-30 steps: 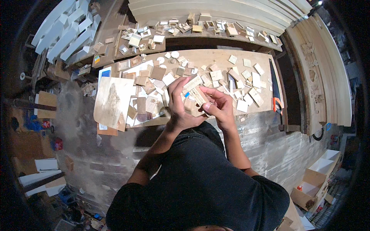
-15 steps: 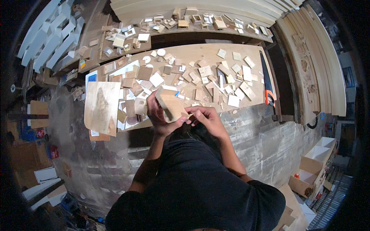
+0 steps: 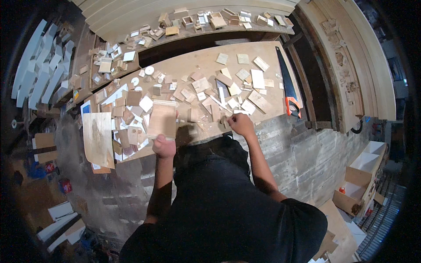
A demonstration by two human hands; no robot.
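A small wooden piece (image 3: 162, 118), flat-faced with narrow ridged strips along its ends, is gripped in my left hand (image 3: 164, 147). That hand's thumb presses on the near end, with the other fingers mostly hidden behind. My right hand (image 3: 241, 124) is closed over the near edge of the worktable (image 3: 184, 61), beside small wood offcuts (image 3: 224, 122). What its fingers hold, if anything, cannot be made out. Scattered wooden and white squares (image 3: 201, 84) cover the tabletop beyond both hands.
A handsaw (image 3: 292, 107) with an orange handle lies at the table's right end. A thin wood panel (image 3: 98, 140) overhangs the left end. Small wooden boxes (image 3: 217, 21) line the shelf behind. An open compartmented box (image 3: 357, 184) stands at the lower right.
My hands have separated. The left has moved left with the wooden piece, turning its flat face up; the right has gone right and down to the table edge. The view has shifted.
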